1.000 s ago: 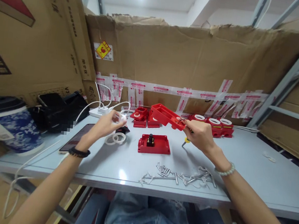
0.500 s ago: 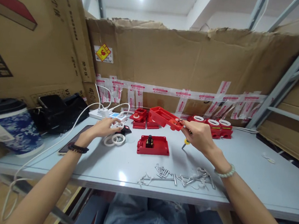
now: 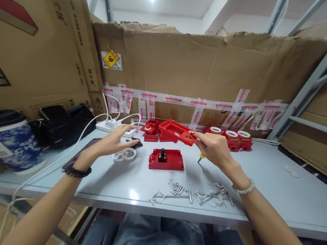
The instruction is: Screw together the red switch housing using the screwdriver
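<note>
My left hand [image 3: 116,141] hovers over the left of the table, thumb and fingers spread. Below its thumb lie white rings [image 3: 129,154], partly overlapping, and a small black piece [image 3: 137,143]. My right hand [image 3: 216,146] grips the end of a red plastic housing cover [image 3: 166,132] with a round opening, tilted above the table. Under that hand shows a yellow screwdriver [image 3: 201,156], shaft down; whether the fingers hold it too is hidden. Between the hands lies a red base box [image 3: 173,163], with a black push-button switch block [image 3: 162,156] inside.
Screws [image 3: 176,187] and metal rods [image 3: 211,195] lie near the front edge. Red housings with white rings [image 3: 232,139] stand back right; more red parts [image 3: 151,131] sit behind. A power strip [image 3: 101,125], phone [image 3: 82,153] and patterned cup [image 3: 17,146] are at left. Cardboard [image 3: 169,68] walls the back.
My left hand has lifted off the rings and spread its fingers; the ring at its fingertips no longer shows there. The red cover has shifted slightly left in my right hand.
</note>
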